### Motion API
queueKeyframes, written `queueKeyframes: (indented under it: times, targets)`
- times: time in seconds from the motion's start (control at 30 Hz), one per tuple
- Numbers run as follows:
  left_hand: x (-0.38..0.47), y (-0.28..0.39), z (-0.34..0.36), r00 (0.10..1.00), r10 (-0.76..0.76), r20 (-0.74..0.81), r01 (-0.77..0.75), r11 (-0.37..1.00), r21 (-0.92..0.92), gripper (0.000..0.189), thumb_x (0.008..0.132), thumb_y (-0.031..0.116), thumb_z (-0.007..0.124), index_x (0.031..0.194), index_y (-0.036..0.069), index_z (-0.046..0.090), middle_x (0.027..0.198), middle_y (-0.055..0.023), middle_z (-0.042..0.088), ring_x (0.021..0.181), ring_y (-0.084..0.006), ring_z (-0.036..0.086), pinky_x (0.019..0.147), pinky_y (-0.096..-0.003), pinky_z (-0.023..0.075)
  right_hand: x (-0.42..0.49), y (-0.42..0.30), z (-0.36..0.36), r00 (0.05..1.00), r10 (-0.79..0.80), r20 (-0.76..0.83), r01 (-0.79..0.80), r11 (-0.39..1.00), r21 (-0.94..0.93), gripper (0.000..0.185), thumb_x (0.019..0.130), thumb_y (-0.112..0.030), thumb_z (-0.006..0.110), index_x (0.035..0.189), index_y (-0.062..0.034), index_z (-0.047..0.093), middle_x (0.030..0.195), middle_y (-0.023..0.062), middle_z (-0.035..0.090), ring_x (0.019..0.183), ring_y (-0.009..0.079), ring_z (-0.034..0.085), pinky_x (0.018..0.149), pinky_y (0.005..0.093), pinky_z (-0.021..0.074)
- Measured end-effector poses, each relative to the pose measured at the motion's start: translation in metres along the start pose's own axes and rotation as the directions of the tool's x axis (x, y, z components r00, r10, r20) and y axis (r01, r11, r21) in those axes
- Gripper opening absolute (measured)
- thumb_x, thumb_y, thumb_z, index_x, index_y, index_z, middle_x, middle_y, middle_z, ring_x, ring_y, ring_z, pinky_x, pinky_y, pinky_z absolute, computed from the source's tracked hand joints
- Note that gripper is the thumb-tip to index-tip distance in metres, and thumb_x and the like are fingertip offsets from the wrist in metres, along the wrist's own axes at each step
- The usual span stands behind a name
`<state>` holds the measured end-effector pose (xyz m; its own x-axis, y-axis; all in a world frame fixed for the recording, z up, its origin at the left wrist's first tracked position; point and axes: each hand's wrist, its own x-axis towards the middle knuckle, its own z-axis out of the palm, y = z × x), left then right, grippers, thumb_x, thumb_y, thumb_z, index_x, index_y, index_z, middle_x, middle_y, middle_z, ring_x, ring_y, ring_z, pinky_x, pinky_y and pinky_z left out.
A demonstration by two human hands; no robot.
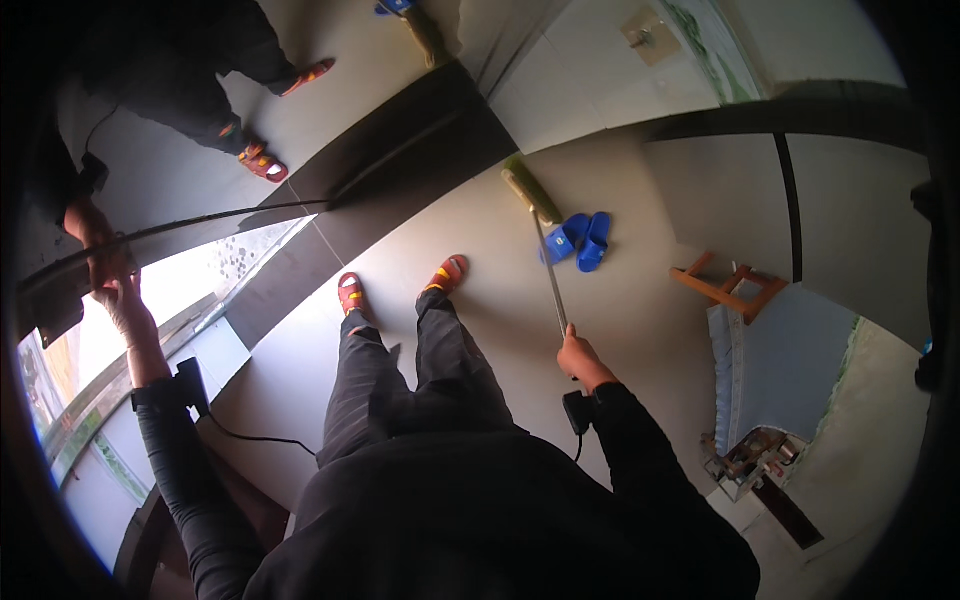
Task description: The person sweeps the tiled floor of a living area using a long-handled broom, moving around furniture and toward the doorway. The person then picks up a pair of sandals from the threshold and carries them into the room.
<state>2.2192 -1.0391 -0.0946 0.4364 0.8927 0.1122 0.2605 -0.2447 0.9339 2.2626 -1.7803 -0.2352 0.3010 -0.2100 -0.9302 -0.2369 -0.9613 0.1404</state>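
My right hand is closed around the thin pole of a long-handled broom. The broom's head, green with a pale back, rests on the floor near the dark strip, right beside a pair of blue slippers. To the far left, my left hand reaches up to a glossy, mirror-like panel and meets its own reflection there. Its fingers are partly lost in shadow, so its grip is unclear. My feet in red sandals stand apart on the pale floor.
A dark strip runs along the panel's foot. A bright window is at left. On the right are an orange-brown wooden frame, a surface under light-blue cloth and a small metal apparatus. Cables hang from both wrist devices.
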Motion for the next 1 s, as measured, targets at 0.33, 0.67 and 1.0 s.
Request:
queueKeyframes:
  times: [0.33,0.67,1.0]
  targets:
    - [-0.076,0.007,-0.047,0.956,-0.038,0.290,0.005,0.993,0.116,0.073,0.089,0.017,0.058,0.144,0.013,0.010,0.136,-0.0127,0.035,0.091,-0.0112,0.053,0.077,-0.0227,0.0436,-0.048,-0.049,-0.033,0.967,-0.182,-0.179,0.255,0.723,0.642,0.068,0.079,-0.007,0.053,0.141,-0.0157,0.026,0.060,0.0059,0.049,0.035,0.0127,0.040,0.034,0.0294,0.0330]
    - [-0.095,-0.059,-0.198,0.946,-0.293,0.140,0.252,0.934,0.252,0.080,0.083,0.009,0.062,0.145,0.020,0.012,0.136,-0.0135,0.036,0.079,-0.0102,0.053,0.070,-0.0220,0.0450,-0.011,-0.232,0.030,0.985,-0.113,-0.130,0.139,0.967,0.214,0.074,0.076,0.001,0.042,0.144,-0.0167,0.018,0.088,0.0184,0.063,0.055,0.0224,0.061,0.052,0.0349,0.0504]
    - [-0.093,-0.106,-0.244,0.912,-0.345,0.221,0.284,0.921,0.266,0.081,0.083,0.005,0.061,0.145,0.020,0.011,0.135,-0.0155,0.036,0.079,-0.0096,0.053,0.073,-0.0224,0.0456,-0.129,-0.131,0.036,0.977,-0.182,-0.112,0.214,0.862,0.459,0.070,0.078,-0.001,0.056,0.141,-0.0156,0.030,0.056,0.0013,0.045,0.037,0.0101,0.039,0.034,0.0273,0.0301]
